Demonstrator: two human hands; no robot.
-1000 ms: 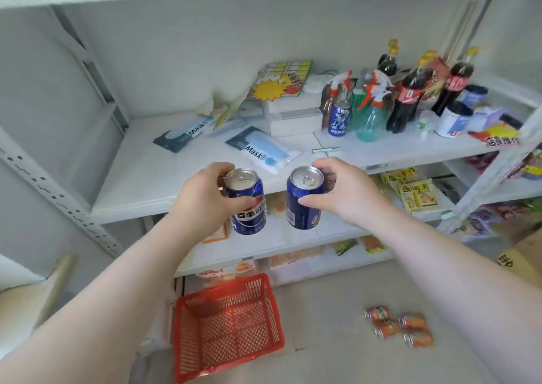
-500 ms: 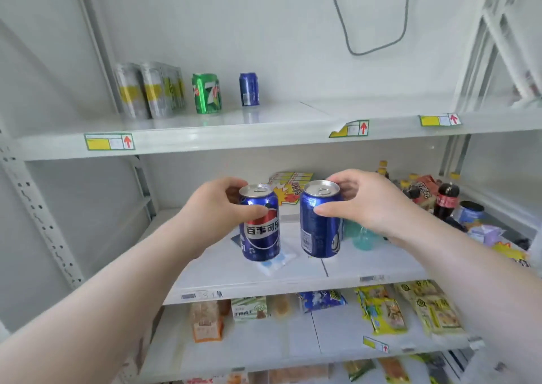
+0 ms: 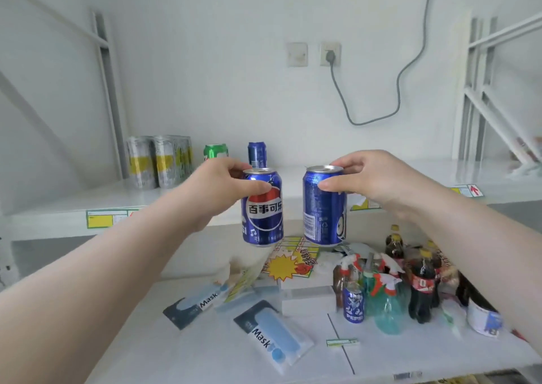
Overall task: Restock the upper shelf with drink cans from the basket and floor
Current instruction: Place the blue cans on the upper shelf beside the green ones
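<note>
The upper shelf [image 3: 88,199] is stocked only toward its back left. In front of its edge, the left hand [image 3: 218,191] and right hand [image 3: 372,178] are each curled round the top of a blue can. The left can [image 3: 262,216] and right can [image 3: 324,213] are held upright and apart, presumably so both can be set down together.

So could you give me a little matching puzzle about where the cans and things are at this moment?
Things:
1. green can
2. logo can
3. barcode can
4. mask packet

Places:
A. held in the right hand
B. lying flat on the lower shelf
C. standing on the upper shelf
D. held in the left hand

Pairs: 1-C, 2-D, 3-A, 4-B
</note>
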